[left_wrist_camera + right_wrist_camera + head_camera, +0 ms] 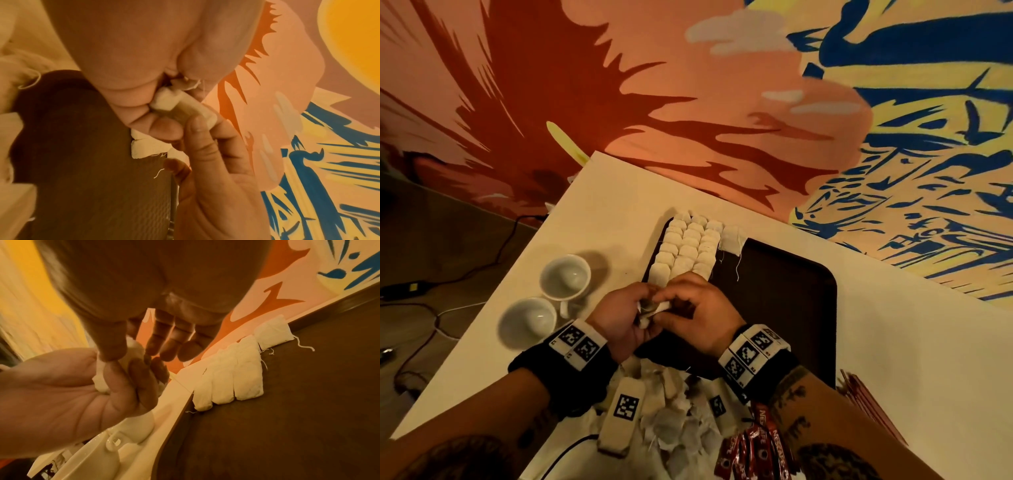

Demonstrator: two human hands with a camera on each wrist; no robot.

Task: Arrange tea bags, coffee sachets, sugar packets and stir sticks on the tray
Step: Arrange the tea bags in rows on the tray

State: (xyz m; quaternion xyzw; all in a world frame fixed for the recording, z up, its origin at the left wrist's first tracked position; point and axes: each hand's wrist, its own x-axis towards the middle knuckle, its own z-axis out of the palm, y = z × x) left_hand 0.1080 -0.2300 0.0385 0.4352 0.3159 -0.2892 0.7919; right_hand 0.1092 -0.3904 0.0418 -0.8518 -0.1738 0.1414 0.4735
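Observation:
Over the near left edge of the dark brown tray [791, 291], my two hands meet on one white tea bag [659, 307]. My left hand [645, 305] cups and grips the tea bag [100, 382] from the left. The thumb and forefinger of my right hand [666, 303] pinch its top, and the other right fingers are spread. In the left wrist view the tea bag [164, 102] looks folded between the fingers. Three rows of tea bags [688, 246] fill the tray's left part, and one more tea bag [731, 238] lies beside them.
A loose pile of tea bags [671, 421] and red coffee sachets [753, 442] lie under my wrists at the table's near edge. Two white cups [565, 277] [527, 320] stand left of the tray. Red packets [866, 401] sit at the right. A painted wall is behind.

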